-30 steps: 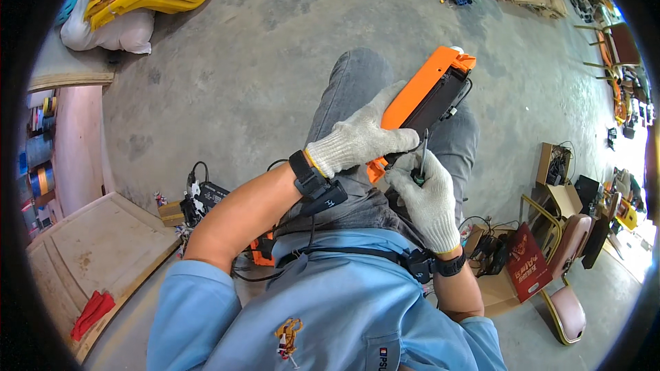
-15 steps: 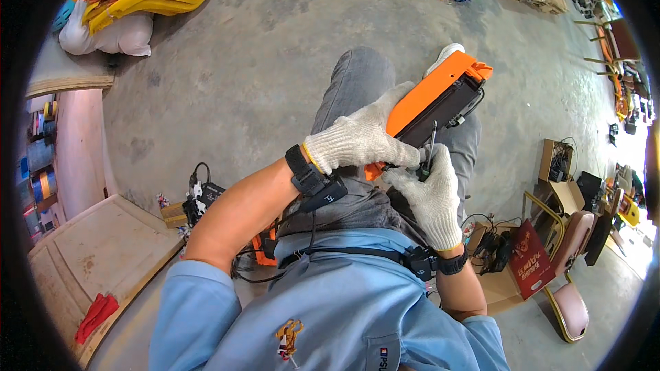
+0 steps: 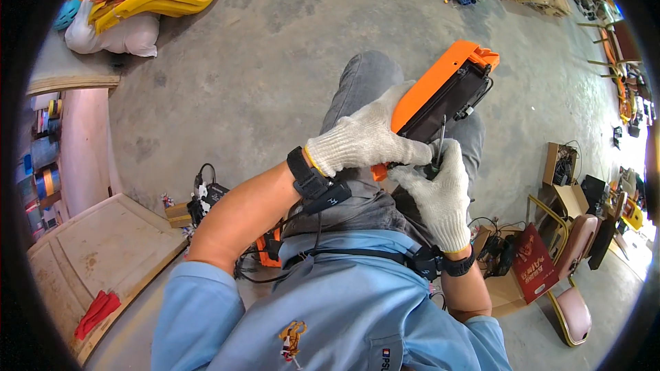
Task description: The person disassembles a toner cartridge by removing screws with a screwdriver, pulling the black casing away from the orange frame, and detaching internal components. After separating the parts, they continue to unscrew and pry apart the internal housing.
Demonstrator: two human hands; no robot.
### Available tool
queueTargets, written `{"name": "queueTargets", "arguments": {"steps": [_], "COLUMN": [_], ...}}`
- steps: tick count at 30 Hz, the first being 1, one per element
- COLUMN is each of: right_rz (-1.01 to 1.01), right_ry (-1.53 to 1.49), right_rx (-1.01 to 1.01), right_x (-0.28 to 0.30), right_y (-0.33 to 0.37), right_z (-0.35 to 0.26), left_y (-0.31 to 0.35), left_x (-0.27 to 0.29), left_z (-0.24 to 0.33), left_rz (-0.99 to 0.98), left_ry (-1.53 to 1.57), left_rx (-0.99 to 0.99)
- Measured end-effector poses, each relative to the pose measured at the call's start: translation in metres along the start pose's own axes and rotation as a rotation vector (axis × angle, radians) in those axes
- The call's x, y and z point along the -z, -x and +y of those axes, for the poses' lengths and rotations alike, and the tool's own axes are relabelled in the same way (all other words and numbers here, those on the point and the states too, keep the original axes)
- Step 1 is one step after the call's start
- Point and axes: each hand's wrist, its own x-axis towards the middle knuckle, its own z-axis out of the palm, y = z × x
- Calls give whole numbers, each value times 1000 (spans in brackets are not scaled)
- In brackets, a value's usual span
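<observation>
I see my left hand point(image 3: 364, 141) clamped around the lower end of the orange plastic housing point(image 3: 440, 86), which rests on my lap, and my right hand point(image 3: 440, 189) closed on a thin screwdriver point(image 3: 440, 139) set against its black inside. The housing looks stiff and light, probably a little slippery, so its long edge seems the safest hold. At my right, on the floor, a red flat package point(image 3: 533, 261) leans on open cardboard boxes point(image 3: 564, 172).

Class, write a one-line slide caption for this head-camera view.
Gloved left hand steadies an orange-and-black device on the lap while the gloved right hand holds a screwdriver to it.
</observation>
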Motion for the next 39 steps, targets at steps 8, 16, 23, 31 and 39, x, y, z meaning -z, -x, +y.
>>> {"name": "queueTargets", "arguments": {"steps": [8, 16, 23, 31, 39], "right_rz": [-54, -117, 3, -158, -189], "right_ry": [7, -52, -131, 142, 279], "right_rx": [64, 53, 77, 115, -21], "right_x": [2, 1, 24, 71, 87], "right_y": [-9, -15, -9, 18, 44], "right_z": [-10, -1, 22, 42, 40], "left_y": [3, -1, -13, -43, -66], "left_x": [7, 4, -1, -15, -40], "left_z": [9, 2, 11, -24, -35], "left_rz": [52, 132, 72, 69, 129], "left_ry": [-174, -191, -152, -125, -325], "left_rx": [40, 42, 122, 208, 254]}}
